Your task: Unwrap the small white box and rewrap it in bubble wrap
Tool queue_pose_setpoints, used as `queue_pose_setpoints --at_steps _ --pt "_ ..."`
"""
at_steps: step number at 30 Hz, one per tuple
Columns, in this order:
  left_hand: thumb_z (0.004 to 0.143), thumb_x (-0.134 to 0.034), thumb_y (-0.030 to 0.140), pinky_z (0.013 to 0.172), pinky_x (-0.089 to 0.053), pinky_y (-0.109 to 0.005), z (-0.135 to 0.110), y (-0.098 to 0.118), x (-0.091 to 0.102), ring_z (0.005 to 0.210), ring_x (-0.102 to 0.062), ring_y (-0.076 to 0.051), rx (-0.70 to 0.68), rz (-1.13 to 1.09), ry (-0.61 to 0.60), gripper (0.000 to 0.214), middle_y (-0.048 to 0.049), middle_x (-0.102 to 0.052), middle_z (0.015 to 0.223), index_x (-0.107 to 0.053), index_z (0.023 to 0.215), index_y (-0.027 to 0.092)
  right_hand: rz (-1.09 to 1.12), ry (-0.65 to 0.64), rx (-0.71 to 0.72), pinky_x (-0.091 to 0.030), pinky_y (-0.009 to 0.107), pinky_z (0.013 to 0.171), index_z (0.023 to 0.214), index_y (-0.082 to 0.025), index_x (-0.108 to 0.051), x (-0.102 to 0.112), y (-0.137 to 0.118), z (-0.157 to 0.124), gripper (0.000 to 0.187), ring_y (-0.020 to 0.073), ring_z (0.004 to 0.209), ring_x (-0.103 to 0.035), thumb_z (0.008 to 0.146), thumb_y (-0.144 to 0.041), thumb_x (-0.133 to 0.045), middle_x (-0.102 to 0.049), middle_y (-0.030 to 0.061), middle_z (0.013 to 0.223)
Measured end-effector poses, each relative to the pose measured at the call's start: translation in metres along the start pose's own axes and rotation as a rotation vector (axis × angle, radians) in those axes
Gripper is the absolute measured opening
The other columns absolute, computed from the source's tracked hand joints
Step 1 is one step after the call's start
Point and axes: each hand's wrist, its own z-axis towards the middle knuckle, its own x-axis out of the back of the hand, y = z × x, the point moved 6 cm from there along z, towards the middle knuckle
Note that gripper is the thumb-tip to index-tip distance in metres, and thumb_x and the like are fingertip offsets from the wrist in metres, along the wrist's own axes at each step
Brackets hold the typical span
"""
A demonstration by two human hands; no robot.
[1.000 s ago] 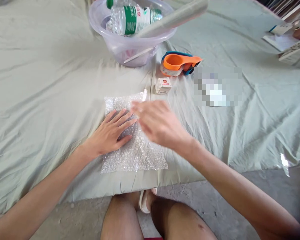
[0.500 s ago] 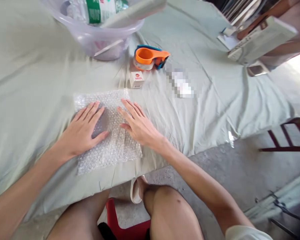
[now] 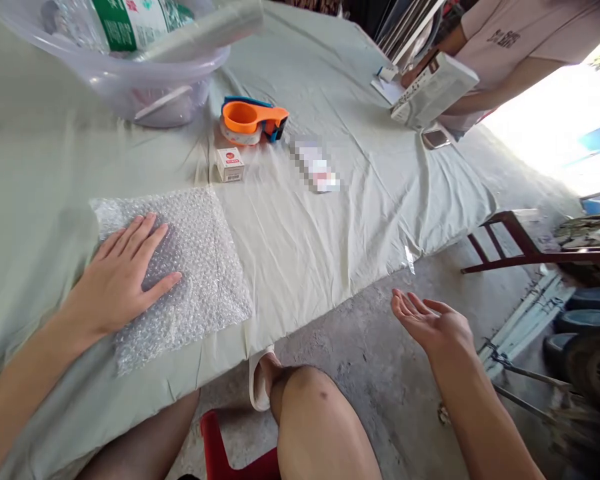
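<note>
My left hand [image 3: 120, 277] lies flat with fingers spread on a sheet of bubble wrap [image 3: 200, 267] near the front edge of the table covered in pale green cloth [image 3: 330, 227]. My right hand [image 3: 430, 323] hovers off the table to the right, above the concrete floor, palm up, fingers apart, holding nothing. A small white box with a red mark [image 3: 229, 165] sits just beyond the bubble wrap. An orange and blue tape dispenser [image 3: 253, 121] lies behind the box.
A clear plastic basin [image 3: 130, 80] at the back left holds a water bottle [image 3: 130, 20] and a roll of film [image 3: 205, 30]. Another person [image 3: 520, 40] at the far right holds a white box [image 3: 433, 90]. A wooden chair [image 3: 530, 247] stands right of the table.
My right hand has lifted off the bubble wrap and swung right, off the table, turning palm up. The view has turned right. My left hand stays pressed on the wrap.
</note>
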Motion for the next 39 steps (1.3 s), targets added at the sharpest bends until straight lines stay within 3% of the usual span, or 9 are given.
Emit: queue_pose_setpoints --at_steps 5,10,15,18,23,27,30,35,39 --pt "0.117 -0.041 0.068 0.143 -0.035 -0.07 0.001 0.001 0.0 0.179 -0.032 -0.044 0.005 0.034 -0.023 0.084 -0.0161 -0.031 0.193 -0.026 0.186 0.024 0.109 -0.041 0.18 -0.048 0.059 0.06 0.083 -0.051 -0.076 -0.037 -0.045 -0.053 0.012 0.0383 0.071 -0.072 0.083 -0.056 -0.086 -0.069 0.0077 0.073" --pt "0.116 -0.045 0.07 0.144 -0.034 -0.067 0.003 0.002 0.001 0.181 -0.027 -0.042 0.006 0.026 -0.014 0.085 -0.0166 -0.029 0.194 -0.029 0.185 0.023 -0.056 -1.0 0.901 -0.068 0.041 0.074 0.113 -0.032 -0.082 -0.197 -0.133 -0.168 0.016 0.023 0.086 -0.082 0.112 -0.028 -0.066 -0.086 0.0026 0.098" --pt "0.117 -0.047 0.068 0.144 -0.034 -0.068 0.003 0.002 -0.001 0.182 -0.026 -0.042 -0.015 0.021 -0.001 0.083 -0.0184 -0.03 0.193 -0.028 0.184 0.024 -0.329 -1.238 1.406 -0.064 0.051 0.111 0.134 -0.019 -0.076 -0.313 -0.145 -0.224 0.025 0.0291 0.13 -0.08 0.118 -0.027 -0.058 -0.083 0.016 0.142" --pt "0.122 -0.036 0.044 0.145 -0.035 -0.066 0.002 0.002 -0.002 0.182 -0.027 -0.037 -0.005 0.011 -0.002 0.066 -0.0164 -0.03 0.193 -0.029 0.184 0.023 -0.327 -1.211 1.358 -0.063 0.05 0.109 0.133 -0.019 -0.077 -0.351 -0.155 -0.197 0.029 0.0286 0.121 -0.082 0.12 -0.03 -0.053 -0.087 0.0133 0.129" --pt "0.119 -0.04 0.032 0.143 -0.038 -0.067 0.004 0.004 0.0 0.18 -0.032 -0.037 0.012 0.006 0.02 0.071 -0.0178 -0.035 0.191 -0.02 0.186 0.024 -0.225 -0.634 1.019 -0.058 0.058 0.118 0.146 -0.025 -0.069 -0.389 -0.217 -0.044 0.04 0.0312 0.132 -0.076 0.109 -0.022 -0.053 -0.079 0.0142 0.145" --pt "0.119 -0.041 0.032 0.143 -0.04 -0.066 0.005 0.006 0.0 0.18 -0.033 -0.038 0.001 0.013 0.025 0.065 -0.0182 -0.036 0.191 -0.029 0.182 0.023 -0.608 -0.852 1.039 -0.019 0.082 0.143 0.175 -0.019 -0.047 -0.447 -0.234 0.021 0.11 0.0509 0.174 -0.035 0.081 -0.05 -0.097 -0.046 0.0241 0.183" --pt "0.119 -0.04 0.032 0.143 -0.04 -0.066 0.005 0.005 -0.001 0.18 -0.033 -0.037 0.01 0.023 0.012 0.063 -0.0172 -0.036 0.191 -0.034 0.181 0.022 -0.83 -0.993 0.99 0.0 0.083 0.144 0.183 -0.013 -0.031 -0.476 -0.231 0.03 0.145 0.0546 0.181 -0.016 0.07 -0.072 -0.099 -0.028 0.0288 0.192" --pt "0.119 -0.04 0.032 0.144 -0.039 -0.065 0.005 0.003 -0.003 0.181 -0.03 -0.036 0.014 0.028 -0.005 0.063 -0.0152 -0.031 0.193 -0.035 0.18 0.019 -1.036 -1.061 0.952 0.003 0.081 0.144 0.187 -0.014 -0.019 -0.496 -0.232 0.036 0.151 0.0537 0.18 -0.024 0.071 -0.078 -0.093 -0.038 0.0266 0.189" --pt "0.119 -0.041 0.032 0.143 -0.039 -0.063 0.006 0.003 -0.003 0.181 -0.03 -0.035 0.003 0.03 0.009 0.061 -0.0151 -0.032 0.193 -0.037 0.179 0.019 -1.041 -1.05 1.01 -0.014 0.081 0.143 0.176 -0.015 -0.046 -0.503 -0.238 0.042 0.126 0.0534 0.169 -0.045 0.074 -0.072 -0.094 -0.057 0.0281 0.175"
